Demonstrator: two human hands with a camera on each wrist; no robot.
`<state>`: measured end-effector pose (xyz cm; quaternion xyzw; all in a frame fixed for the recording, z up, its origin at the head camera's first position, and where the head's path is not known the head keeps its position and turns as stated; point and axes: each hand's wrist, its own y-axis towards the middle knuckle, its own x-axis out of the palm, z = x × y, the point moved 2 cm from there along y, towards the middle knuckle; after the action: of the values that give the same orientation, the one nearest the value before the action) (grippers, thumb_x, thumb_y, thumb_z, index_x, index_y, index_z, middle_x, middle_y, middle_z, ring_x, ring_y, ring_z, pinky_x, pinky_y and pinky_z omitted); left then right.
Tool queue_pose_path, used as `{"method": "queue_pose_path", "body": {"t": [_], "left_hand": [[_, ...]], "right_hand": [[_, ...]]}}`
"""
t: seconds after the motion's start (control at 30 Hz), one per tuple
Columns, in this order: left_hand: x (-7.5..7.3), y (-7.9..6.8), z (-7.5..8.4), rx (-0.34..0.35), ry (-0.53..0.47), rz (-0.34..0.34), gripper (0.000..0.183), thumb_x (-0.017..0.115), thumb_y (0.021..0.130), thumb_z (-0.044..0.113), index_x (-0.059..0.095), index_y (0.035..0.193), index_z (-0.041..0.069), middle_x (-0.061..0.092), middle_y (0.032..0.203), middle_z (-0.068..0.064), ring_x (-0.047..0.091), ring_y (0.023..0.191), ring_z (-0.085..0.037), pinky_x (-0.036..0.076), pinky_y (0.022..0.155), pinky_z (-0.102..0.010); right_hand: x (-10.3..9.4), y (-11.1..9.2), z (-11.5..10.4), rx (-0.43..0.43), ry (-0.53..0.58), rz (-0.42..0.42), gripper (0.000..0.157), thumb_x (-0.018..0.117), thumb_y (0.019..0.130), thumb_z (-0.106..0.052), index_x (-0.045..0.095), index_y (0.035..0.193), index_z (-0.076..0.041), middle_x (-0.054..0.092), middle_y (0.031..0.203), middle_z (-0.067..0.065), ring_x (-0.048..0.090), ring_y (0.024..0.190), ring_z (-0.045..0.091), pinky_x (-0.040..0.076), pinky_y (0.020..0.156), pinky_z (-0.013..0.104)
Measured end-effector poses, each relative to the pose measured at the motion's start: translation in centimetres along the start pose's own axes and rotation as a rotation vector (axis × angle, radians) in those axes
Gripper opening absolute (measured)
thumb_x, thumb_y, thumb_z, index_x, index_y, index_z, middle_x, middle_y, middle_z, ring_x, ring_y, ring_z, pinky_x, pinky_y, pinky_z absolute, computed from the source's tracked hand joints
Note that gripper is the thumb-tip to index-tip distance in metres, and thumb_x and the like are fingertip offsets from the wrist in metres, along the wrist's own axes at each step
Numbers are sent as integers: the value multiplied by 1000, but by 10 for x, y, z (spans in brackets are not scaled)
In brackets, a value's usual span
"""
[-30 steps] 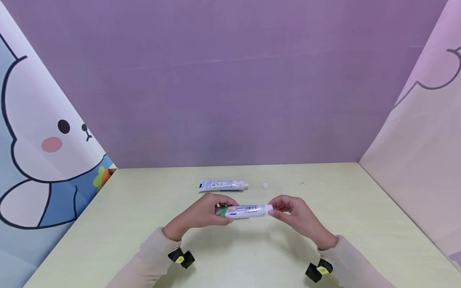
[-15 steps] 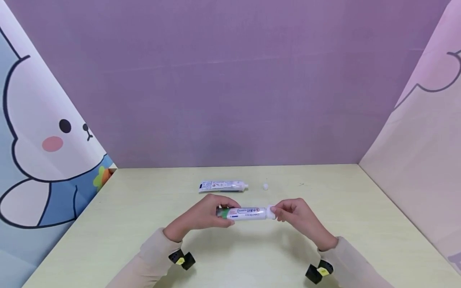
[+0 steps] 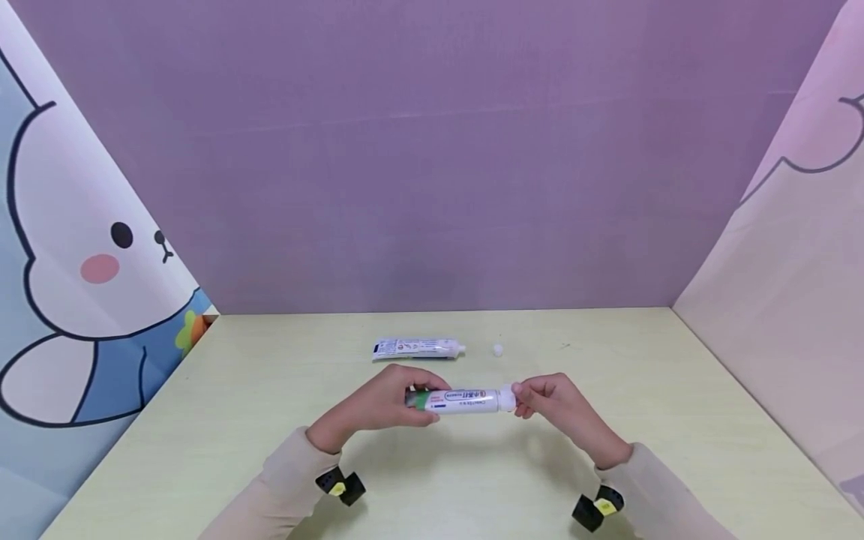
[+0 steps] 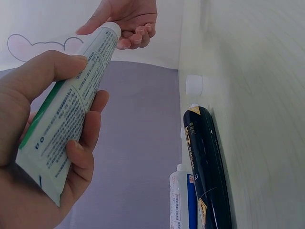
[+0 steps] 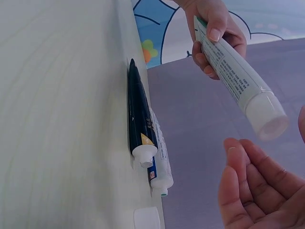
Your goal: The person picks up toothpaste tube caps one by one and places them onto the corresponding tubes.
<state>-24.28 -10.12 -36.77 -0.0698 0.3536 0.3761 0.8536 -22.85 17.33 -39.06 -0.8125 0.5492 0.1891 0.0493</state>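
My left hand (image 3: 386,397) grips a white toothpaste tube (image 3: 466,401) with a green end, thumb on one side and fingers curled round the other. The tube is held level above the table, its white cap (image 5: 267,117) pointing right. By that cap is my right hand (image 3: 562,409); in the right wrist view its fingers (image 5: 255,174) are loosely bent and apart from the cap. A dark toothpaste tube (image 4: 206,157) lies on the table, hidden behind the held tube in the head view. Behind it lies another white and blue toothpaste tube (image 3: 417,348), its nozzle bare.
A small white cap (image 3: 497,349) lies on the pale table (image 3: 628,390), right of the back tube. A purple panel (image 3: 432,165) stands along the far edge. Printed panels (image 3: 88,247) close off the left and right sides.
The held tube has shifted slightly right and turned a little, its lettering showing more. My right hand has moved slightly right and lower, and its fingers have come off the cap.
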Motion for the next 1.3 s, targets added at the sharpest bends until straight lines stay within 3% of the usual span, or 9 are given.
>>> {"method": "queue_pose_path", "body": {"t": [0.13, 0.3, 0.43, 0.63, 0.77, 0.93, 1.17, 1.3], "left_hand": [[0, 0, -1, -5, 6, -2, 31, 74, 79, 12, 68, 110, 14, 66, 98, 4, 53, 75, -7, 43, 61, -20], [-1, 0, 0, -9, 15, -5, 30, 73, 80, 12, 68, 110, 15, 66, 100, 4, 54, 77, -7, 44, 63, -21], [-2, -1, 0, -10, 10, -8, 30, 73, 80, 12, 68, 110, 15, 66, 100, 4, 54, 77, -7, 43, 63, -21], [-2, 0, 0, -2, -2, -7, 30, 73, 80, 12, 68, 109, 14, 66, 99, 3, 54, 76, -7, 43, 62, -20], [-1, 0, 0, -1, -3, -4, 30, 73, 80, 12, 68, 109, 14, 66, 98, 3, 53, 75, -7, 43, 61, -20], [-1, -1, 1, -6, -2, -3, 31, 73, 79, 12, 68, 110, 14, 66, 98, 3, 53, 76, -7, 43, 61, -20], [-1, -1, 2, -4, -4, -3, 31, 73, 79, 12, 68, 110, 13, 66, 99, 3, 54, 77, -7, 43, 62, -20], [-2, -1, 2, 2, -8, -3, 31, 74, 79, 12, 68, 109, 13, 67, 98, 3, 54, 76, -7, 43, 62, -20]], "right_hand": [[-2, -1, -1, -24, -18, -32, 30, 60, 93, -18, 65, 101, 10, 68, 87, 13, 62, 76, 10, 51, 72, 27], [-4, 0, -2, -121, -100, -66, 33, 71, 84, -16, 62, 109, 2, 65, 101, 11, 62, 87, 13, 50, 79, 27], [-4, 1, -2, -208, -167, -52, 38, 77, 78, -17, 59, 109, -4, 63, 101, 5, 60, 91, 15, 48, 85, 29], [-2, 0, -3, -265, -168, -6, 37, 79, 75, -13, 57, 103, -3, 60, 97, 3, 60, 90, 22, 48, 86, 30], [-2, -2, -4, -305, -154, 8, 33, 78, 75, -10, 58, 101, -5, 59, 96, 4, 59, 89, 16, 48, 85, 30], [-2, -2, -5, -312, -153, 22, 30, 78, 76, -11, 60, 99, -8, 61, 96, 3, 60, 90, 11, 47, 85, 27], [-1, -2, -3, -294, -171, 37, 24, 76, 78, -13, 62, 98, -8, 64, 93, 0, 61, 86, 19, 48, 82, 27], [-1, -1, -2, -277, -163, 35, 19, 73, 81, -10, 63, 97, -7, 65, 91, 1, 60, 83, 14, 49, 79, 29]]}}
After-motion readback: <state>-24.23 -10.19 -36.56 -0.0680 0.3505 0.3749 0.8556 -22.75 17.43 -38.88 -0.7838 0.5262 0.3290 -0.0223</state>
